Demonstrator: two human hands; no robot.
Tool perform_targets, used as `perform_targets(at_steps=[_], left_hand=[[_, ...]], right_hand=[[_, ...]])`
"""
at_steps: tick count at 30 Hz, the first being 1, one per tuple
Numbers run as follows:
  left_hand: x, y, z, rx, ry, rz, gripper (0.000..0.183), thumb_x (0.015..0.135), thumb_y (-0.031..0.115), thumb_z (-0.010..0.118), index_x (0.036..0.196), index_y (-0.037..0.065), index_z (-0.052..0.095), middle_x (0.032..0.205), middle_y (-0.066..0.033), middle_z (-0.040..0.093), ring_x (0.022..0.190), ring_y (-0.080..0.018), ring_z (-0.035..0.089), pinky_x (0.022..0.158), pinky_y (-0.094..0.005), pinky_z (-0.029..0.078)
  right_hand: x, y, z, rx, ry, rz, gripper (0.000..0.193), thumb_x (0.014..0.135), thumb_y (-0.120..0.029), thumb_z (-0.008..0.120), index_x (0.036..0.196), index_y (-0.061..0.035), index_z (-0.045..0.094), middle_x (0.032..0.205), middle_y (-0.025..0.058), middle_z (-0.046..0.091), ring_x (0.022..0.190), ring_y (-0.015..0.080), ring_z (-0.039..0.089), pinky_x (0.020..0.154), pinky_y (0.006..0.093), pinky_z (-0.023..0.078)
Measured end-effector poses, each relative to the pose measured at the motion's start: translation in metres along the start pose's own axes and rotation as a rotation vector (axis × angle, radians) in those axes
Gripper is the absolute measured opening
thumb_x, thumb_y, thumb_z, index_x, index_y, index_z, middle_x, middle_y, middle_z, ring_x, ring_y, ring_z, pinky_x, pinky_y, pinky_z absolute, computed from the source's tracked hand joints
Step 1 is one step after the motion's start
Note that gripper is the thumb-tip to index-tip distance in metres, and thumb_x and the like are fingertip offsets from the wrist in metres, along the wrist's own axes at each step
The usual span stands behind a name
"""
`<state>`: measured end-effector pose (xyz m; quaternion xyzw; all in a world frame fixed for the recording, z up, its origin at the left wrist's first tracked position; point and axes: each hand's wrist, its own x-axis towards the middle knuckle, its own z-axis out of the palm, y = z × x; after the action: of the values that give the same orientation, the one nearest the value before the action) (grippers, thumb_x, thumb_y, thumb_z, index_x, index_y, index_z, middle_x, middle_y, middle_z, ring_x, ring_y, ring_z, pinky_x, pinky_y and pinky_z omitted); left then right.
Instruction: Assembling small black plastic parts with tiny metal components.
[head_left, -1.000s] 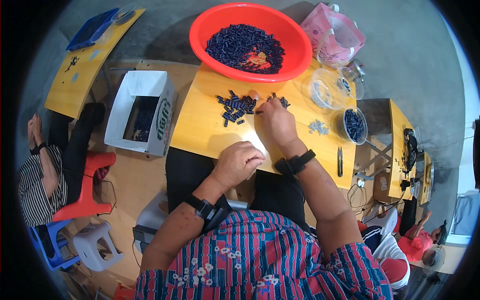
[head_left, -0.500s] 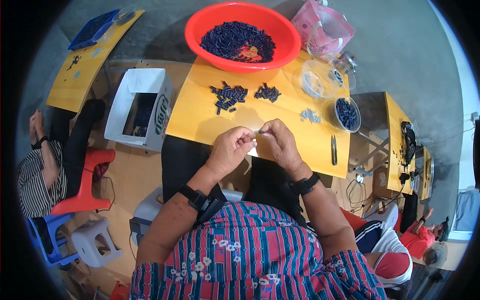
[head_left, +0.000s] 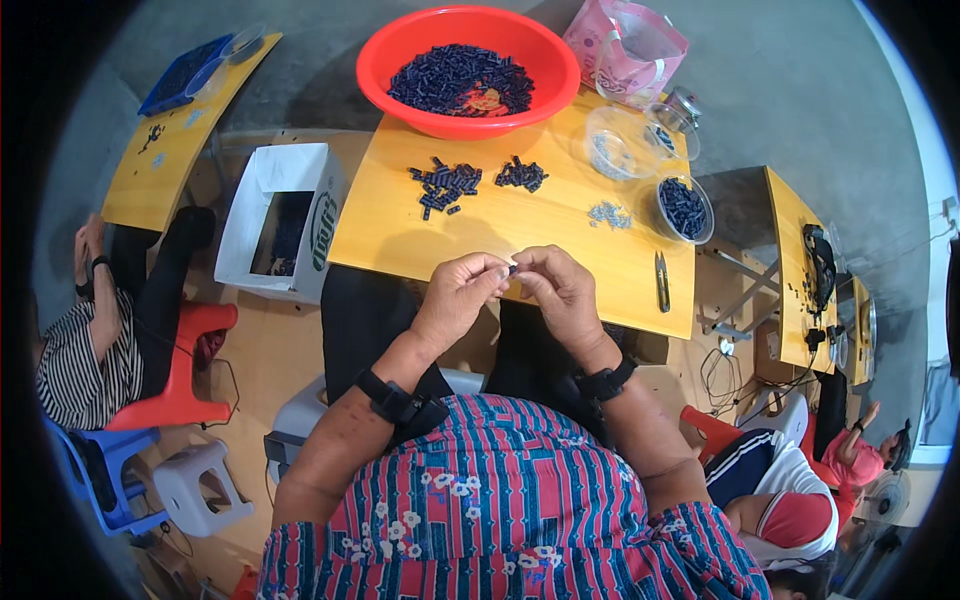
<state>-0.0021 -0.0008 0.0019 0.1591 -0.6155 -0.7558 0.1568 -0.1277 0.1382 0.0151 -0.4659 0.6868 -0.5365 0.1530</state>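
My left hand (head_left: 462,297) and my right hand (head_left: 556,292) meet at the near edge of the yellow table (head_left: 400,240). Their fingertips pinch a small dark plastic piece (head_left: 513,269) between them; its details are too small to make out. Beyond my hands lie two piles of dark pieces, a larger pile (head_left: 447,187) of longer ones and a smaller pile (head_left: 522,174). To the right is a little heap of tiny silvery parts (head_left: 609,214). A clear round tub (head_left: 685,209) of dark pieces stands beside it.
A large red basin (head_left: 468,75) of dark pieces stands at the back, with a pink bag (head_left: 626,50) beside it. Thread snips (head_left: 662,283) lie at the table's right. A white box (head_left: 276,222) stands on the floor at left. Other people sit at both sides.
My hands have come together, and the small dark piece from my right fingertips is now held between both. The view has shifted slightly.
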Motion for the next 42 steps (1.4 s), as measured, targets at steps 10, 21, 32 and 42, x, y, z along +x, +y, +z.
perform_targets(at_steps=[10, 21, 32, 42], left_hand=[[0.000, -0.007, -0.003, 0.057, -0.028, -0.008, 0.019, 0.103, 0.014, 0.061, 0.103, -0.002, 0.071, 0.085, -0.0008, 0.068, 0.077, -0.0058, 0.058, 0.070, -0.0224, 0.049], [0.020, 0.005, -0.023, 0.125, -0.174, -0.070, 0.010, 0.091, 0.006, 0.075, 0.098, -0.001, 0.073, 0.090, 0.0022, 0.068, 0.082, -0.0039, 0.059, 0.072, -0.0225, 0.050], [0.043, -0.006, -0.024, 0.454, -0.057, 0.222, 0.009, 0.083, 0.002, 0.077, 0.088, -0.002, 0.072, 0.082, -0.0069, 0.068, 0.075, -0.0138, 0.065, 0.070, -0.0259, 0.052], [0.043, -0.007, -0.023, 0.493, -0.072, 0.248, 0.008, 0.083, 0.003, 0.077, 0.088, -0.001, 0.071, 0.084, -0.0070, 0.068, 0.075, -0.0144, 0.065, 0.068, -0.0264, 0.052]], right_hand=[[0.000, -0.010, 0.003, 0.203, 0.056, 0.183, 0.013, 0.088, 0.001, 0.073, 0.100, -0.0016, 0.076, 0.096, 0.0076, 0.069, 0.084, 0.0152, 0.067, 0.074, 0.0277, 0.056], [0.007, 0.001, -0.005, 0.112, 0.039, 0.113, 0.016, 0.084, 0.002, 0.075, 0.098, -0.0051, 0.078, 0.087, 0.0093, 0.073, 0.082, 0.0206, 0.068, 0.073, 0.0321, 0.056], [0.016, 0.039, -0.044, -0.357, 0.338, 0.166, 0.010, 0.082, 0.000, 0.074, 0.091, -0.0024, 0.076, 0.085, 0.0154, 0.070, 0.080, 0.0292, 0.069, 0.074, 0.0355, 0.055], [0.034, 0.058, -0.086, -0.622, 0.310, 0.112, 0.005, 0.085, -0.001, 0.068, 0.088, -0.0030, 0.072, 0.086, 0.0161, 0.067, 0.077, 0.0365, 0.066, 0.069, 0.0414, 0.054]])
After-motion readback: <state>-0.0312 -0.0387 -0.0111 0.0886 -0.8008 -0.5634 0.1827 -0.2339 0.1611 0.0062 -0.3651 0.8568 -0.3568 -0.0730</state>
